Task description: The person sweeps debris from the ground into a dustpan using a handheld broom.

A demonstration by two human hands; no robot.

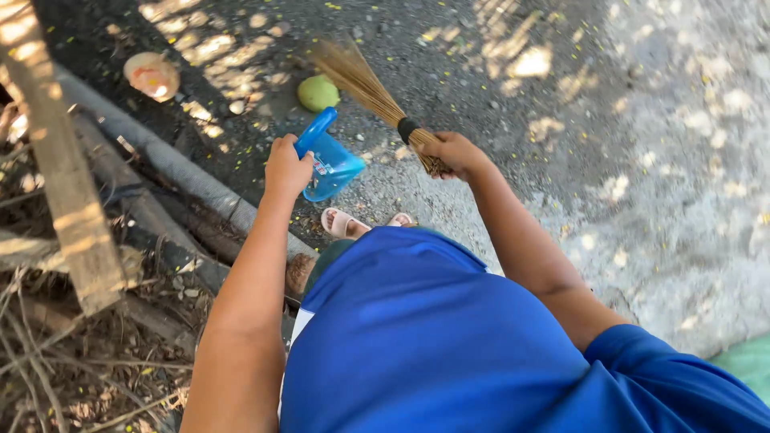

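My left hand [286, 166] grips the handle of a blue plastic dustpan [330, 163], held above the ground in front of me. My right hand [454, 152] is closed around the bound end of a stick broom [361, 80]. The broom's bristles point away to the upper left, with their tips close to a green round fruit [318, 92] on the ground. The dustpan hangs just below and left of the broom's black binding. My blue shirt fills the lower middle of the view, and my sandalled toes [342, 222] show beneath the dustpan.
A grey pipe [160, 156] runs diagonally along the left, beside a wooden plank [68, 184] and dry twigs. A cut pale coconut husk [151, 75] lies at upper left. Dappled gravel ground with small yellow petals spreads to the right. A green edge [747, 361] shows at lower right.
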